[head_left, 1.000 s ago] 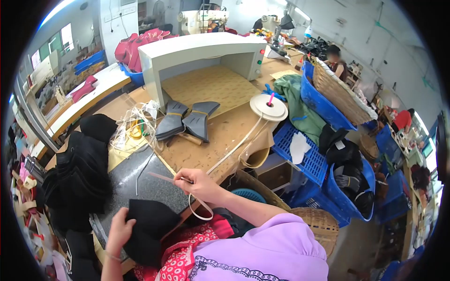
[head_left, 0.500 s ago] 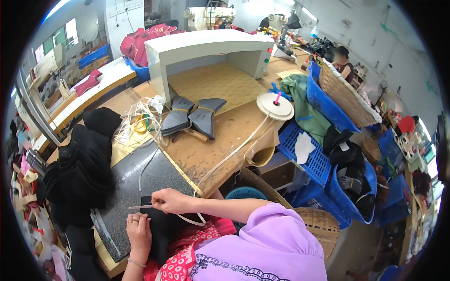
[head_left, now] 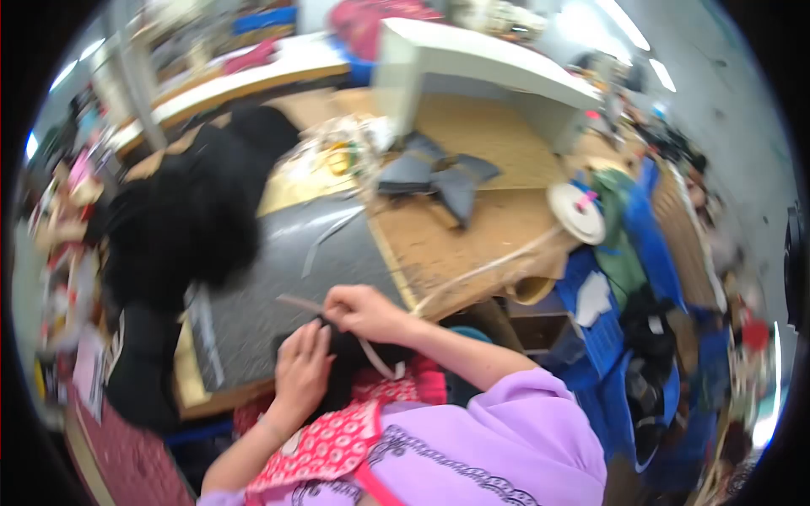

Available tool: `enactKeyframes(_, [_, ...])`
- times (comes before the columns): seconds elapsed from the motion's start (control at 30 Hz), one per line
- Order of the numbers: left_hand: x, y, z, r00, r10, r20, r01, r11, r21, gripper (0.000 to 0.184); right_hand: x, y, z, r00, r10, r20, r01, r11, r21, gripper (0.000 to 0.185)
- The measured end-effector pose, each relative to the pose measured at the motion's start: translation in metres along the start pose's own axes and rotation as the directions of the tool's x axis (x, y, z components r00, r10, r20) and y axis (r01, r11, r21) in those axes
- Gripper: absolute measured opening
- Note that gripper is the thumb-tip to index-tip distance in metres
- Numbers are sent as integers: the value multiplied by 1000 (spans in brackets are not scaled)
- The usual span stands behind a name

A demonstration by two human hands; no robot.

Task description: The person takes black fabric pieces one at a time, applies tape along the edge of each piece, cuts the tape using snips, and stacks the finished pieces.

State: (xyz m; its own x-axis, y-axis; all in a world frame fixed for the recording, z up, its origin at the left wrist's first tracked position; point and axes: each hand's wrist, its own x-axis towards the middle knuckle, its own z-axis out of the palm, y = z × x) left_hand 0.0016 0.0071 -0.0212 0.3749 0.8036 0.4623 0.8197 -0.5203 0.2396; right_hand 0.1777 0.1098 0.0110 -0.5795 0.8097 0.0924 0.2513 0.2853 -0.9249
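My right hand [head_left: 364, 312] is closed in a pinch on a narrow white tape [head_left: 297, 302]. One end of the tape sticks out to the left of the fingers, and a loop hangs below the wrist. Beside it, my left hand [head_left: 304, 361] grips a black fabric piece [head_left: 346, 358] at the near edge of the dark stone slab [head_left: 278, 253], fingers together over it. Part of that piece is hidden under both hands. From a white roll [head_left: 567, 221] on a pink spindle, the tape runs across the brown table [head_left: 472, 244] toward me.
A pile of black fabric pieces [head_left: 181, 219] stands left of the slab. Grey bundled pieces [head_left: 460, 187] and tangled white strips [head_left: 342, 156] lie behind it, near a white box-like housing [head_left: 489, 59]. Blue baskets [head_left: 591, 312] stand at the right.
The view has swung left and blurred, so the table sits further right. Both hands stay close together at the black fabric piece, the right one still pinching the white tape.
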Motion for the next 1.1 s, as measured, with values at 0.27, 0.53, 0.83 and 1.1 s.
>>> enactKeyframes(0.27, [-29,-11,-11,990,-81,-112,74,996,-58,52,8,-1,0,964,242,107,-241,970,-25,14])
enactKeyframes(0.53, [-40,-3,-1,977,-143,-158,157,984,79,51,15,-40,12,956,210,206,-156,955,-252,16])
enactKeyframes(0.83, [-49,-8,2,976,-144,-165,150,988,22,46,18,-26,17,902,294,316,-208,938,-278,15])
enactKeyframes(1.1, [-44,-10,-3,984,-87,-157,96,994,52,41,20,-22,18,918,263,297,-161,931,-328,14])
